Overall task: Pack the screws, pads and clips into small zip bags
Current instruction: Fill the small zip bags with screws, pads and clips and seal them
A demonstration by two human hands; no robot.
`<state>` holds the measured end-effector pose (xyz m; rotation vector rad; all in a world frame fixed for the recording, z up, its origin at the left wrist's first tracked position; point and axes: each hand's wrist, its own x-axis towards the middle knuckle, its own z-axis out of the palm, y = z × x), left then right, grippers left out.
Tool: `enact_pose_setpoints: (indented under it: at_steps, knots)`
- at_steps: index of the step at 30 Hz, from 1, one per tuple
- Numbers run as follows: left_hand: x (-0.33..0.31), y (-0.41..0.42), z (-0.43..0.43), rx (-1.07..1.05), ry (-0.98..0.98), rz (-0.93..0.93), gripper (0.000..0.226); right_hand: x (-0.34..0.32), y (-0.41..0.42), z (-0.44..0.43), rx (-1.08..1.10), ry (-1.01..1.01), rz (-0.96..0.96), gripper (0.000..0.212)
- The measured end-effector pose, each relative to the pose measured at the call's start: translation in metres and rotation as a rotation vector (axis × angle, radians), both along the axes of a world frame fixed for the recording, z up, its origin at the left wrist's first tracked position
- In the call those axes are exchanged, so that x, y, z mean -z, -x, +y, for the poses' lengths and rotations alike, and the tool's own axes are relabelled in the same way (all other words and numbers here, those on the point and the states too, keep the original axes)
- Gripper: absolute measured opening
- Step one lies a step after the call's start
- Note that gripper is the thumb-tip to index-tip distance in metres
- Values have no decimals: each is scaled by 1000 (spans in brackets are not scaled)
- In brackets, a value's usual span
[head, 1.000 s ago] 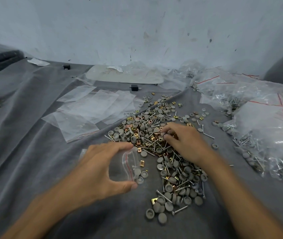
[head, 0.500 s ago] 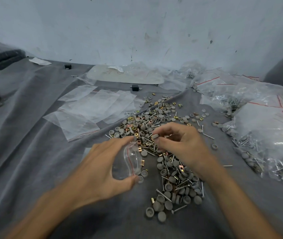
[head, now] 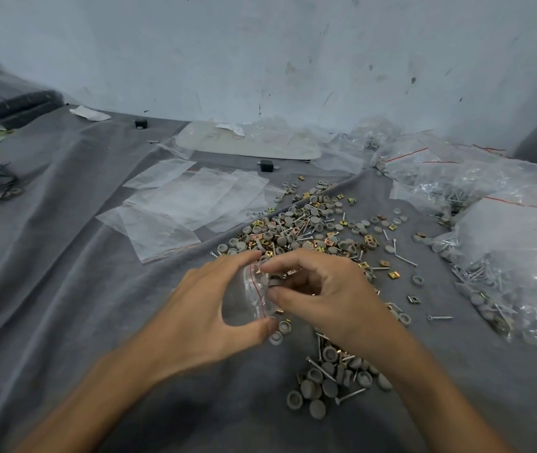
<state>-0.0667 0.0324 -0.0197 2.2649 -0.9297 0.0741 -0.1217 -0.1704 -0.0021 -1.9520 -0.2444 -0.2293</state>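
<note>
Left hand (head: 208, 310) pinches the small zip bag (head: 250, 297) by its mouth; right hand (head: 327, 297) pinches what looks like grey pads (head: 272, 282) right there.

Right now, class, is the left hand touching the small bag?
Touching. The head view shows the left hand with forefinger and thumb curled round the bag, holding its mouth open.
</note>
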Motion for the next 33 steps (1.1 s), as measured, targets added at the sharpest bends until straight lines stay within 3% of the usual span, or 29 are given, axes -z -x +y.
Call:
enact_pose_setpoints:
  at_steps: [8, 19, 22, 25, 28, 33]
  knots:
    - [-5, 3, -2, 3, 1, 9, 94, -2, 1, 3, -25, -65, 46, 25]
    - [-6, 2, -1, 2, 39, 21, 93, -3, -2, -8, -10, -131, -15, 32]
    - [-5, -1, 2, -13, 86, 40, 93, -3, -1, -17, 93, 88, -17, 22]
    - [-4, -1, 3, -9, 104, 46, 92, 0, 0, -19, 15, 441, 121, 12]
    - [-3, -2, 3, -11, 105, 41, 90, 6, 0, -12, -89, 696, 200, 27]
    - [-3, -2, 3, -9, 105, 51, 89, 16, 0, -5, -141, 785, 249, 47]
